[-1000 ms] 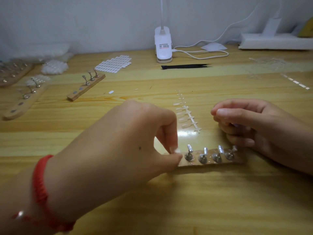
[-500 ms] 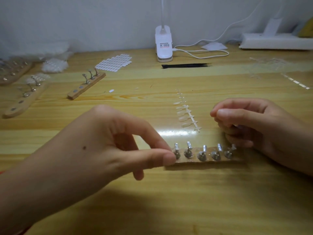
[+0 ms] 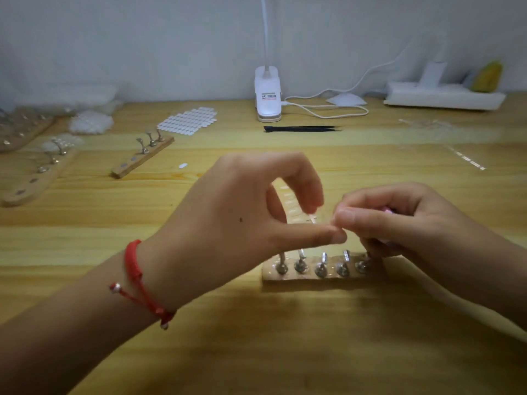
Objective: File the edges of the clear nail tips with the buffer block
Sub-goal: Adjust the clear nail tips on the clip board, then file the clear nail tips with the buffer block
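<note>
My left hand (image 3: 256,220) hovers over the wooden holder (image 3: 322,276), which carries a row of metal stands. Its index finger is bent and its thumb is stretched out with a gap between them, and nothing shows in that gap. The thumb tip touches the fingertips of my right hand (image 3: 405,223). My right hand is curled around a small pink thing, which looks like the buffer block (image 3: 388,211); most of it is hidden. A strip of clear nail tips (image 3: 289,202) lies on the table behind my left hand, partly covered.
At the left are two more wooden holders (image 3: 142,161) (image 3: 37,178), a sheet of white stickers (image 3: 186,121) and bags of tips. Black tweezers (image 3: 299,128), a clip lamp (image 3: 267,95) and its cable lie at the back. A power strip (image 3: 442,98) sits back right.
My left hand let go of the holder's left end, rose and moved right until its thumb met my right hand's fingertips. My right hand shifted slightly left.
</note>
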Motion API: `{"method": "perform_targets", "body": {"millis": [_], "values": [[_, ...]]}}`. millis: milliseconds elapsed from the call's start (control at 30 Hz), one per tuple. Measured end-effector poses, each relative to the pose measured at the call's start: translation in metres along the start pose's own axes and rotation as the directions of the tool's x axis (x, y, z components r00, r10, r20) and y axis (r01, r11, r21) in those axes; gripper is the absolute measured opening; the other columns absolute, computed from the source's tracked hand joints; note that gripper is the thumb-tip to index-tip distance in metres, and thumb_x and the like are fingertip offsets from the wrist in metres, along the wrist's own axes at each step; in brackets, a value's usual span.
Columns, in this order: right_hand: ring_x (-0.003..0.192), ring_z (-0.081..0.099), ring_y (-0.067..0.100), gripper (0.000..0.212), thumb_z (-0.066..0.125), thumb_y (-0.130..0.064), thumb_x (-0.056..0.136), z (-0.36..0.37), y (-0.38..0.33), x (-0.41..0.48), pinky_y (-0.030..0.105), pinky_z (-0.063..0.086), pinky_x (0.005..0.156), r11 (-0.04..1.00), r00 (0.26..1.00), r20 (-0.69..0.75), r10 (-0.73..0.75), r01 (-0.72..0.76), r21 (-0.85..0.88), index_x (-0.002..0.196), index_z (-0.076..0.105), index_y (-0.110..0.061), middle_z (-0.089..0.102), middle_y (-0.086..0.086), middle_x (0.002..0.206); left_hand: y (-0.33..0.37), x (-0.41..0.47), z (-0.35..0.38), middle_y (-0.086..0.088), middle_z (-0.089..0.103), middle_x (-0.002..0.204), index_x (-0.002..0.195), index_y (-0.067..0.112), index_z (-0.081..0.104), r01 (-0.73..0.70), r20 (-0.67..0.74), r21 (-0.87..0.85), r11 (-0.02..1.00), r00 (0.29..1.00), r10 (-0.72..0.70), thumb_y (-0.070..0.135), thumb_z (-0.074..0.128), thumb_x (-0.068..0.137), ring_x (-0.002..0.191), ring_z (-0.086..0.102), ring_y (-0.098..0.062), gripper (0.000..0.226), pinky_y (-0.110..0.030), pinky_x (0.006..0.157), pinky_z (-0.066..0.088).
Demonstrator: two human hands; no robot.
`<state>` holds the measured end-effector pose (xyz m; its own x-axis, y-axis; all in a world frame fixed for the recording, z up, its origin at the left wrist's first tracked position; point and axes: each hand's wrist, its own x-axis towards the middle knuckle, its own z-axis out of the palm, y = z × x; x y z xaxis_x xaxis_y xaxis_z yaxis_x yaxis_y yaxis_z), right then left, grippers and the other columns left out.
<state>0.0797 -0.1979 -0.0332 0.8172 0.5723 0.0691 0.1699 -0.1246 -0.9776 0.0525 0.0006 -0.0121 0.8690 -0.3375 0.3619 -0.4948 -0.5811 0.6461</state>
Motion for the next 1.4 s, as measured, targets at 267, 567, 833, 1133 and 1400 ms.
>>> {"method": "perform_targets", "body": {"millis": [267, 567, 833, 1133, 1400], "values": [[0.051, 0.03, 0.006, 0.017, 0.072, -0.041, 0.067, 0.001, 0.005, 0.004, 0.016, 0.026, 0.045, 0.986, 0.997, -0.056, 0.047, -0.038, 0.163, 0.068, 0.075, -0.024, 0.041, -0.007, 0.06, -0.009, -0.006, 0.0, 0.02, 0.063, 0.095, 0.096, 0.032, 0.067, -0.171, -0.121, 0.25, 0.953, 0.971, 0.206, 0.042, 0.078, 0.073, 0.077, 0.052, 0.011, 0.028, -0.004, 0.07, 0.035], [0.048, 0.035, 0.002, 0.025, 0.084, -0.04, 0.057, -0.015, 0.025, 0.015, 0.012, 0.03, 0.04, 0.993, 0.963, -0.253, 0.094, -0.072, 0.093, 0.076, 0.078, -0.025, 0.043, -0.009, 0.056, -0.033, -0.029, -0.012, 0.023, 0.063, 0.09, 0.087, 0.04, 0.066, -0.147, 0.029, 0.351, 0.925, 0.989, 0.146, 0.05, 0.083, 0.066, 0.092, 0.06, -0.006, 0.029, -0.04, 0.1, 0.036], [0.048, 0.036, 0.002, 0.035, 0.074, -0.05, 0.058, -0.018, 0.031, 0.015, 0.01, 0.031, 0.041, 0.995, 0.961, -0.264, 0.086, -0.071, 0.067, 0.079, 0.078, -0.023, 0.043, -0.008, 0.059, -0.025, -0.024, -0.01, 0.019, 0.066, 0.079, 0.079, 0.035, 0.069, -0.145, 0.06, 0.33, 0.933, 0.989, 0.132, 0.05, 0.076, 0.066, 0.082, 0.062, -0.003, 0.021, -0.049, 0.106, 0.033], [0.047, 0.033, 0.003, 0.021, 0.072, -0.04, 0.067, -0.018, 0.03, 0.015, 0.011, 0.029, 0.039, 0.993, 0.96, -0.26, 0.101, -0.079, 0.091, 0.076, 0.078, -0.022, 0.041, -0.006, 0.057, -0.028, -0.022, -0.008, 0.021, 0.065, 0.079, 0.078, 0.038, 0.067, -0.135, 0.107, 0.326, 0.936, 0.989, 0.106, 0.051, 0.071, 0.068, 0.078, 0.062, -0.001, 0.017, -0.043, 0.103, 0.036], [0.047, 0.032, 0.003, 0.021, 0.084, -0.035, 0.059, -0.017, 0.029, 0.015, 0.011, 0.029, 0.039, 0.992, 0.963, -0.246, 0.105, -0.084, 0.094, 0.075, 0.078, -0.022, 0.041, -0.004, 0.057, -0.029, -0.024, -0.007, 0.021, 0.065, 0.079, 0.075, 0.039, 0.066, -0.069, 0.099, 0.295, 0.953, 0.994, 0.041, 0.059, 0.068, 0.066, 0.077, 0.063, -0.003, 0.021, -0.038, 0.089, 0.043]]}}
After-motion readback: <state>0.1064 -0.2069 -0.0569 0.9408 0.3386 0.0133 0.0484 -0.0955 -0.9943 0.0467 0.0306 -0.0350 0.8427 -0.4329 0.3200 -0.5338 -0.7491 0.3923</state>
